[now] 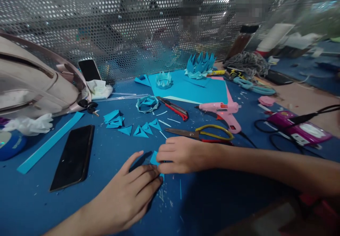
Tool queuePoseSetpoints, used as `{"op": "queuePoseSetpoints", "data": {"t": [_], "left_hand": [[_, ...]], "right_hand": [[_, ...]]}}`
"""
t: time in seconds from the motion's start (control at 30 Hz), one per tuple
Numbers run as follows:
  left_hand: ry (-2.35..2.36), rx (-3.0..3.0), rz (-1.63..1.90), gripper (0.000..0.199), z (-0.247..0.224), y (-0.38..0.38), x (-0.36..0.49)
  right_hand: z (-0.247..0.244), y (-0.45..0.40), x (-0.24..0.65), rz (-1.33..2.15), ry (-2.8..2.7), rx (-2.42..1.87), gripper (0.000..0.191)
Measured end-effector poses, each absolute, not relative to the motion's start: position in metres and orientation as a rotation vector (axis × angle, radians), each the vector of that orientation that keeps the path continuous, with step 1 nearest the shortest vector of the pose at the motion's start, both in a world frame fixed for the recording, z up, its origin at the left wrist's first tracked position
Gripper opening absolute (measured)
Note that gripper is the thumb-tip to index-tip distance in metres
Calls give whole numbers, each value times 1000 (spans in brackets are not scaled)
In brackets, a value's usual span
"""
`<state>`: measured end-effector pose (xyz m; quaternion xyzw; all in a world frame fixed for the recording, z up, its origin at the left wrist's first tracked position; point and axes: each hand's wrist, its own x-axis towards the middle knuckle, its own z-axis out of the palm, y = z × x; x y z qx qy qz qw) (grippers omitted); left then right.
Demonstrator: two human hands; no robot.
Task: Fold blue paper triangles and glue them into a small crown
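Near the desk's front edge, both hands press a small blue paper piece (154,158): left hand (127,197) fingers flat, right hand (180,155) fingers pinching. Fold may slip & go crooked.

Matt blue bench (79,207) flecked with paper scraps. Light blue paper piece (154,158), smooth and creased, pressed under both bare hands. Glossy black phone (73,156). Scissors (202,134) with dull metal blades and yellow plastic handles. Pink plastic glue gun (223,110). Shiny perforated metal screen (106,23). Soft beige leather-like bag (32,84).
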<state>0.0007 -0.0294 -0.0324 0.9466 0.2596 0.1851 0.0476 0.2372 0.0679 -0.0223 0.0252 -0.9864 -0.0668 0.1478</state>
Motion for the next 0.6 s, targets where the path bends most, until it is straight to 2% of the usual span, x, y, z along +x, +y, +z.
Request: {"op": "queuePoseSetpoints", "data": {"t": [0.13,0.4,0.6], "left_hand": [[806,2899,540,32,-31,-29,0],[777,2898,565,34,-32,-30,0],[800,2960,530,40,-35,-29,3]], "right_hand": [[-23,67,236,22,-2904,-35,22],[-16,67,235,617,-2896,-278,11],[-16,67,236,774,-2795,-330,8]]}}
